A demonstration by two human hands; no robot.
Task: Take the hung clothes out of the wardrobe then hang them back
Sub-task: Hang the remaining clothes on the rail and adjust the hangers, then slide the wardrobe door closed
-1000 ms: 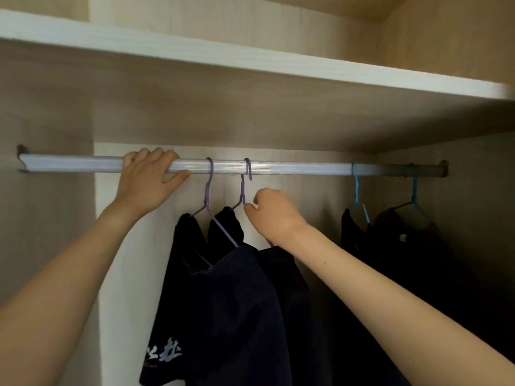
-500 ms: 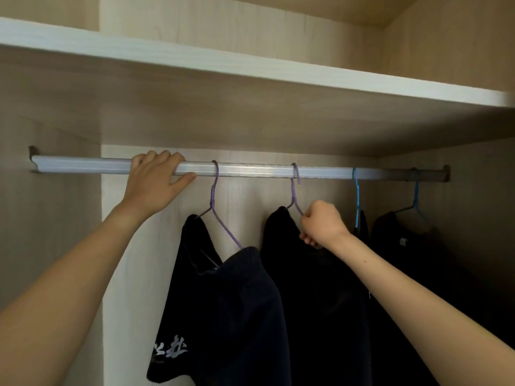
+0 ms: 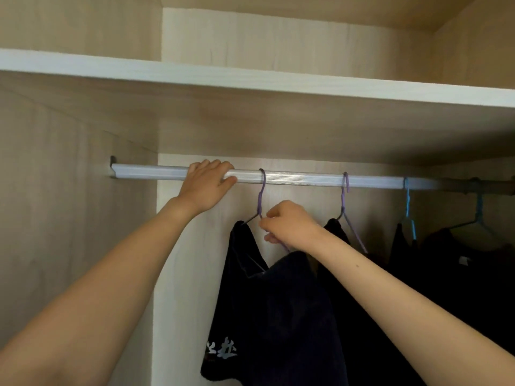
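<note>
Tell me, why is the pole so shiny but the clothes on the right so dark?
Head view: light reaches the left and middle of the rail, so it gleams; its right end sits in shadow, and the dark clothes there blend into it. Head view too: the left hand and right hand look sharp and evenly lit.

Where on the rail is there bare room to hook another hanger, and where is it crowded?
Bare rail runs from the left bracket to the left hand, and between the first purple hanger, pinched by the right hand, and the second purple hanger. Crowded: the right end, where blue hangers and dark clothes bunch.
</note>
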